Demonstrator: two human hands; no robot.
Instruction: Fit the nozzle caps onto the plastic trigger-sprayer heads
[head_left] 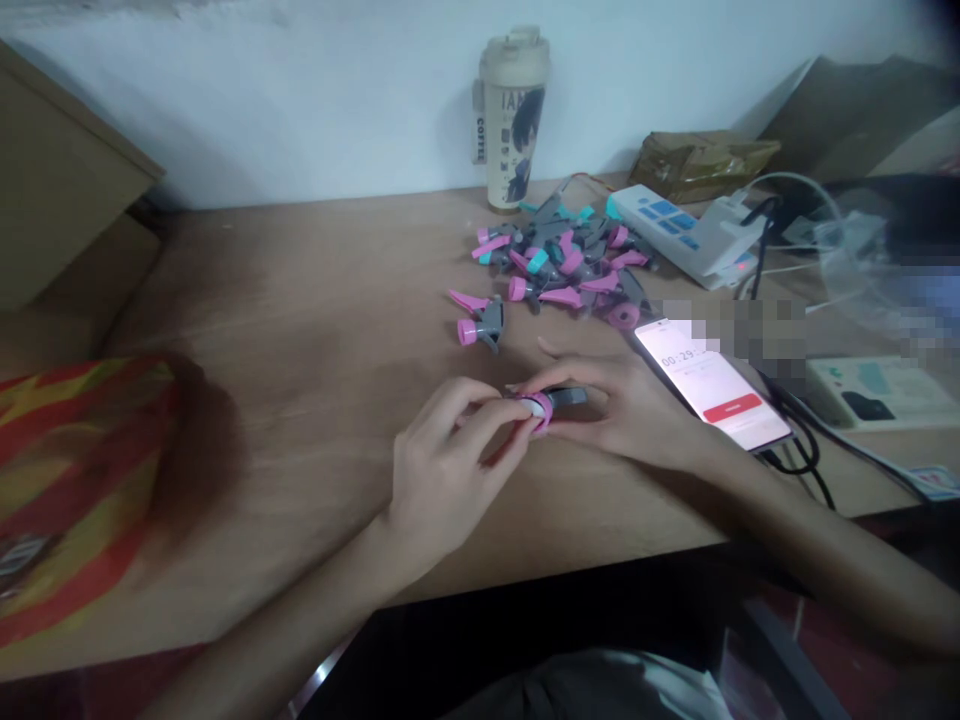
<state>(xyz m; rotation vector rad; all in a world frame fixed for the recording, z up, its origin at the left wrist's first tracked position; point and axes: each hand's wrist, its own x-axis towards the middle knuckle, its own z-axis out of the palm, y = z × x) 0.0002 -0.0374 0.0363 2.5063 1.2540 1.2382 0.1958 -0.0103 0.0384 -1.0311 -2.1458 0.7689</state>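
Over the table's front half, my right hand (622, 400) grips a grey and pink trigger spray head (568, 396), its pink collar turned to the left. My left hand (450, 465) meets it there, thumb and fingers pinching a small white round piece (534, 406) against the collar's opening. How deep the piece sits in the collar is hidden by the fingers. Just beyond the hands, a single spray head (484, 325) with a pink collar and lever lies on the wood. Behind it is a pile of similar spray heads (570, 255) in grey with pink or teal parts.
A tall coffee cup (514, 120) stands by the wall. To the right are a power strip (682, 235) with cables, a taped cardboard box (701, 165), a lit phone (720, 390) and a pale box (881, 392). A red and yellow bag (82, 490) lies at left.
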